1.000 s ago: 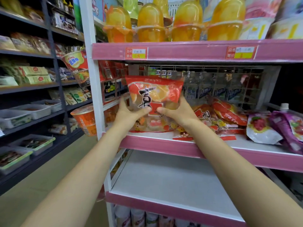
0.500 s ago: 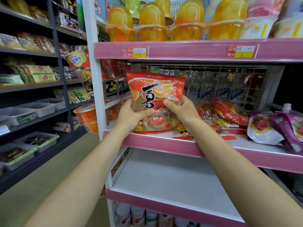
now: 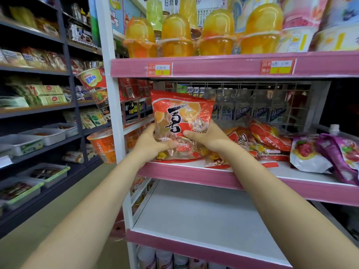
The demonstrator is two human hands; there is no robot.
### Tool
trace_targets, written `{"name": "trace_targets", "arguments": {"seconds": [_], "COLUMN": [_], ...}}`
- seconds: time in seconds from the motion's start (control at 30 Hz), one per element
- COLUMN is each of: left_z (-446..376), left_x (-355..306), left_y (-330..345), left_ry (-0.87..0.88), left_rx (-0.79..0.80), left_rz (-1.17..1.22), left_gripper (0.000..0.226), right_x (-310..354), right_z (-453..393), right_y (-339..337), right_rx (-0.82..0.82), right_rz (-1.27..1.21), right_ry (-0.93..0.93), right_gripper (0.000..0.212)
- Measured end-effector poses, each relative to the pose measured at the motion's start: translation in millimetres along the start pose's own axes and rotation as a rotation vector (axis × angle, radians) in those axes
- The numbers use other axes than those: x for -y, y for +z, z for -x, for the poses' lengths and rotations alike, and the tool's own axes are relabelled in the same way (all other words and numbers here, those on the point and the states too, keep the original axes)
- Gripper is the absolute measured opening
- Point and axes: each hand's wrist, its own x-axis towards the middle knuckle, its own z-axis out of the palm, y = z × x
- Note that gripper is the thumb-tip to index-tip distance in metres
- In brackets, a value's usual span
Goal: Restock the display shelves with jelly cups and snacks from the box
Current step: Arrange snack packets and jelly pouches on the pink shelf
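Jelly-cup bag (image 3: 181,121), red and orange with a clear lower half showing the small cups inside, stands upright at the left end of the pink middle shelf (image 3: 186,174), its bottom edge on or just above the shelf board. The left hand (image 3: 153,141) grips the bag's lower left side, thumb across the front and the other fingers hidden behind the plastic. The right hand (image 3: 208,137) holds the lower right side the same way, thumb pressed on the front panel and the remaining fingers wrapped out of sight behind it.

Just to the right of the bag, more red bags of the same kind (image 3: 260,140) lie slumped flat on the shelf, and further right sit purple pouches (image 3: 338,154). Above the bag, large orange jelly cups (image 3: 215,35) line the upper shelf; below it, the white lower shelf (image 3: 204,214) shows bare board. The supply box is not in view.

Judging from this, the step in hand is placing and facing this bag at the shelf front. The next move likely calls for seating its base squarely, checking that it stands without tipping forward, then letting go with both hands. A soft, slippery bag may sag, so leaning it back may help.
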Motion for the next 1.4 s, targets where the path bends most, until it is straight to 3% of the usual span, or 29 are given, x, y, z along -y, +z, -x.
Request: {"name": "trace_targets", "arguments": {"seconds": [0.07,0.13,0.23,0.27,0.37,0.5,0.6,0.73,0.83,1.03,1.2,1.4], "left_z": [-12.4,-25.6,-23.1,-15.2,13.3,28.8,27.7,22.6,21.9,19.7,23.1,20.5], "left_x": [-5.6,-9.5,-5.2,-1.7,8.1,15.2,19.4,25.9,22.4,5.6,10.3,13.7], "left_y": [-2.3,-6.4,-13.1,-14.2,-14.0,-11.8,-10.0,-8.4,-8.0,-13.7,-13.1,-12.9], "left_ry": [-0.001,-0.004,0.014,0.025,0.132,0.221,0.214,0.211,0.17,-0.002,0.059,0.082], "left_rx": [-0.093,-0.166,-0.039,0.039,0.13,-0.044,-0.056,-0.112,-0.056,0.241,0.172,0.134], "left_rz": [0.027,-0.05,-0.384,-0.516,-0.752,-0.813,-0.836,-0.874,-0.905,-0.958,-0.948,-0.957], "left_gripper": [0.093,0.094,0.083,0.077,0.057,0.056,0.076,0.062,0.06,0.066,0.067,0.074], "right_x": [4.5,5.7,-1.9,-7.9,-16.3,-9.9,-7.7,-6.2,-9.7,-8.9,-10.6,-6.8], "right_z": [-15.1,-35.6,-45.2,-45.0,-36.7,-34.2,-40.1,-57.6,-69.6,-71.3,-66.8,-71.6], "right_y": [2.3,6.8,16.3,19.1,26.0,38.3,43.4,53.9,61.9,60.0,53.7,51.6], "right_rx": [-0.086,-0.146,-0.098,-0.086,0.025,0.36,0.416,0.496,0.502,0.463,0.469,0.363], "right_rz": [0.009,0.036,0.207,0.273,0.434,0.729,0.822,0.872,0.929,0.909,0.933,1.025], "right_ry": [-0.018,0.015,0.112,0.087,-0.138,-0.15,-0.131,-0.079,-0.053,-0.051,-0.083,-0.028], "right_gripper": [0.077,0.087,0.119,0.12,0.09,0.076,0.076,0.08,0.079,0.072,0.076,0.079]}}
